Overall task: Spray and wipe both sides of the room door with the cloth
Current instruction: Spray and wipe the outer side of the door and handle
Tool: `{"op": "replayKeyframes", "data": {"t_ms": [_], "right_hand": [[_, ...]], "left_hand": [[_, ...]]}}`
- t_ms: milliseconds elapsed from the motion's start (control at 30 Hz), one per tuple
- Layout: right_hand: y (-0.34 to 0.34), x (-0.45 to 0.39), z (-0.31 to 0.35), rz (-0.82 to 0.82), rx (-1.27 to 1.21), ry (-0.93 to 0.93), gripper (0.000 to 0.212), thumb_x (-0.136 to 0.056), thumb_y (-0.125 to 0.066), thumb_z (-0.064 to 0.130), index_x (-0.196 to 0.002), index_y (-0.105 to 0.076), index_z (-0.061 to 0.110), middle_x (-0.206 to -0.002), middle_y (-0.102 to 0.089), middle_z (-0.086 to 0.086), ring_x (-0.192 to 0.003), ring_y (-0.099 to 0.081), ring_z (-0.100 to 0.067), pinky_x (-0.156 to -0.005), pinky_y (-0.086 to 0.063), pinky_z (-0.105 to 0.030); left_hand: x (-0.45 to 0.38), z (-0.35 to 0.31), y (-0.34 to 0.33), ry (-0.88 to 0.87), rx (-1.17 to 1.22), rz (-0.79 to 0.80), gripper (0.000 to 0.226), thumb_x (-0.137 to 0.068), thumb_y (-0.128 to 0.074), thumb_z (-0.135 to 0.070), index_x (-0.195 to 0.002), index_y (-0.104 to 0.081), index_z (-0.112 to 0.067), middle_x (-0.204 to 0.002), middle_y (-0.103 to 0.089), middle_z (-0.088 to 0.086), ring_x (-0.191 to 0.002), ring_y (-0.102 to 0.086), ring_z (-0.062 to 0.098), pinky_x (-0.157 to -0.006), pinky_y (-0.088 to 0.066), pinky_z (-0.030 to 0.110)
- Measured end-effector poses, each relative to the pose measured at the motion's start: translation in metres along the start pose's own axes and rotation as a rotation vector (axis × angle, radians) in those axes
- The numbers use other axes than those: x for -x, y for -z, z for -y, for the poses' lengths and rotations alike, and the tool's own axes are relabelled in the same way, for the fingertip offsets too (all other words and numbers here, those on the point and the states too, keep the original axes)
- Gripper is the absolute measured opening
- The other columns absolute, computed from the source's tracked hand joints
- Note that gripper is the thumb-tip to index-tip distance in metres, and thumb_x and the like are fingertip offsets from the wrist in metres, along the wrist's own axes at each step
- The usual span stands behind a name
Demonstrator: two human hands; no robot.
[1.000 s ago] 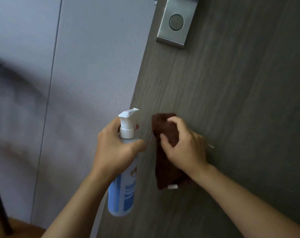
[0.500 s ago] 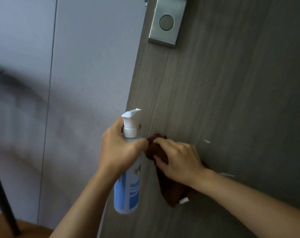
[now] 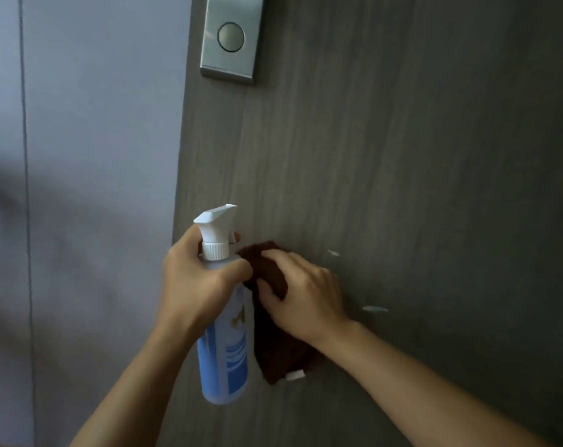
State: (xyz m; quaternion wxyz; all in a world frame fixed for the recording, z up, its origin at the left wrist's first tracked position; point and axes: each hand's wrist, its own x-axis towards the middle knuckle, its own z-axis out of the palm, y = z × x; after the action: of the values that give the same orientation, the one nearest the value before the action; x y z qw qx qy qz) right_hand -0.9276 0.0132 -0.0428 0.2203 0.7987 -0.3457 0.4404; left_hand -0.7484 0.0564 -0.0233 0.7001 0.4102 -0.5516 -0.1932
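1. Right-hand fingers (image 3: 275,254): curled over the upper part of the cloth (image 3: 275,346), pressing it flat against the door (image 3: 402,188). The thumb pinches the cloth from the side nearest the bottle. The right hand (image 3: 305,293) therefore holds the cloth and nothing else.
2. Left-hand fingers (image 3: 238,269): wrapped round the neck of the spray bottle (image 3: 223,353), just below the white nozzle (image 3: 217,221). The left hand (image 3: 198,279) keeps the bottle upright, immediately left of the cloth and touching or nearly touching it (which of the two cannot be told). One fingertip shows at the trigger; whether it is squeezing cannot be told.
3. Below the right-hand fingers: the cloth hangs down the door face, its white tag (image 3: 295,375) at the lower edge.
4. Right of the right-hand fingers: two pale streaks (image 3: 374,309) lie on the door, uncovered by the cloth.
5. Above both hands: the metal lock plate (image 3: 231,38), well apart from the cloth.
6. Change: one second ago the cloth sat higher on the door with the hand lower on it; the hand has since swept down and regathered the cloth. The streaks have been exposed.
7. Meaning: wiping of this side is in progress near the latch edge. The streaks to the right probably need a further pass.
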Motion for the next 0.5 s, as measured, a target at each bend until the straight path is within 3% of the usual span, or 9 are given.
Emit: {"op": "replayKeyframes", "data": {"t_ms": [167, 300, 500], "right_hand": [[0.051, 0.035, -0.023, -0.21, -0.034, -0.099, 0.041, -0.09, -0.072, 0.032, -0.126, -0.069, 0.014, -0.119, -0.073, 0.001, -0.104, -0.071, -0.016, -0.084, -0.059, -0.035], [0.073, 0.047, -0.053, -0.333, -0.034, -0.196, 0.041, -0.087, -0.073, 0.03, -0.124, -0.07, 0.013, -0.119, -0.073, 0.002, -0.106, -0.071, -0.015, -0.087, -0.058, -0.034], [0.099, 0.045, -0.091, -0.433, 0.0, -0.155, 0.043, -0.085, -0.073, 0.029, -0.123, -0.071, 0.008, -0.119, -0.074, -0.003, -0.104, -0.072, -0.02, -0.088, -0.058, -0.035]], "left_hand": [[0.011, -0.004, -0.022, -0.004, -0.021, 0.053, 0.033, -0.057, -0.078, -0.019, -0.089, -0.073, -0.027, -0.078, -0.075, -0.001, -0.069, -0.072, 0.02, -0.061, -0.06, 0.044], [0.034, -0.003, -0.062, -0.07, -0.09, 0.106, 0.035, -0.068, -0.083, -0.002, -0.085, -0.065, -0.026, -0.071, -0.069, 0.002, -0.065, -0.067, 0.017, -0.055, -0.054, 0.031], [0.067, 0.0, -0.122, -0.194, -0.153, 0.204, 0.057, -0.069, -0.077, -0.011, -0.114, -0.062, -0.041, -0.089, -0.069, -0.021, -0.078, -0.067, 0.009, -0.068, -0.054, 0.031]]}}
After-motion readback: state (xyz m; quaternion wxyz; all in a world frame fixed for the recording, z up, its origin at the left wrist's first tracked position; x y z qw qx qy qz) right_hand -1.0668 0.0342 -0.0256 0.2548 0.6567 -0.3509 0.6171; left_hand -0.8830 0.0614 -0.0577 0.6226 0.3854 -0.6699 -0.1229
